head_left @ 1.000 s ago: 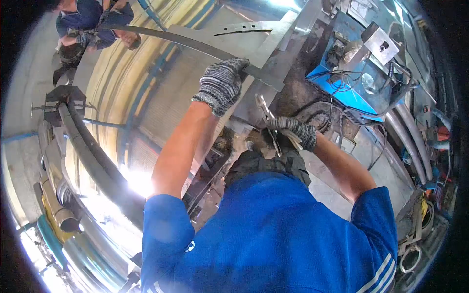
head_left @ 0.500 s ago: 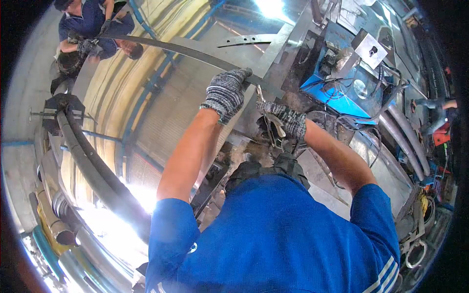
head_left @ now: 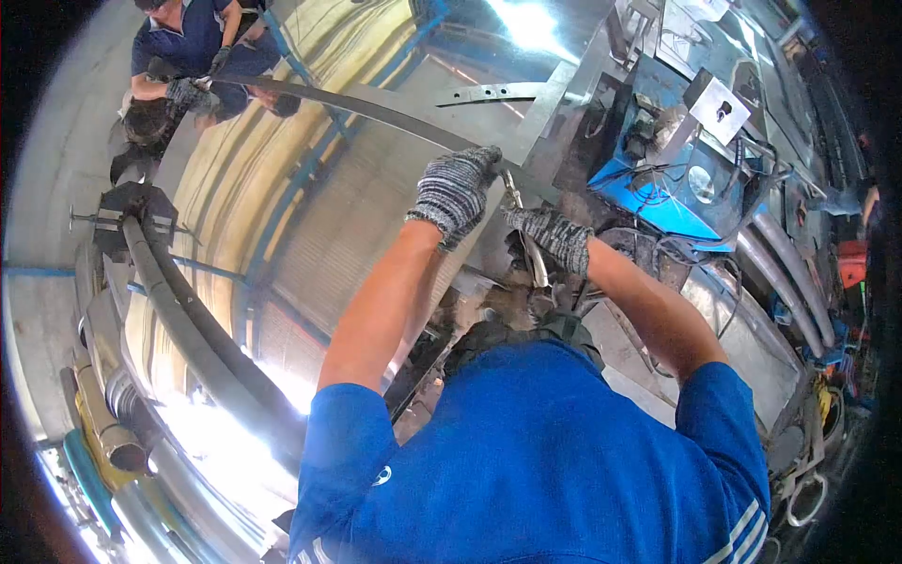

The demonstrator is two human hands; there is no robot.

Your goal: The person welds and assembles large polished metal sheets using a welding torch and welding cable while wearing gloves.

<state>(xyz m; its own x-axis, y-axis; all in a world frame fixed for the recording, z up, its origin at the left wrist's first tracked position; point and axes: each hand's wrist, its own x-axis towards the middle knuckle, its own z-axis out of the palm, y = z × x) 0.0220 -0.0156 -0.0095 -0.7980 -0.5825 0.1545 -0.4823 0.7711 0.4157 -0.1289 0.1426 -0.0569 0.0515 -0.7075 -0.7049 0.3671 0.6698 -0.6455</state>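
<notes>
A knit glove covers my left hand [head_left: 458, 193], which is wrapped around the near end of a long curved metal strip [head_left: 376, 112]. Just to the right, my right hand [head_left: 556, 237], also gloved, is closed on the handles of what look like locking pliers [head_left: 512, 191]. The tool's jaws are up against the strip beside my left fingers; their exact bite is too small to make out. At the strip's far end, a co-worker's gloved hands [head_left: 190, 92] hold it.
A blue machine [head_left: 658, 200] with cables stands to the right. A flat bar with holes [head_left: 489, 94] lies beyond my hands on a shiny sheet surface [head_left: 348, 202]. Curved dark tubes [head_left: 188, 320] run along the left, with several pipes [head_left: 122, 446] below.
Both my hands appear slightly farther right and lower in view, as does most of the scene. The pliers' handles, spread before, are now closer together in my right hand.
</notes>
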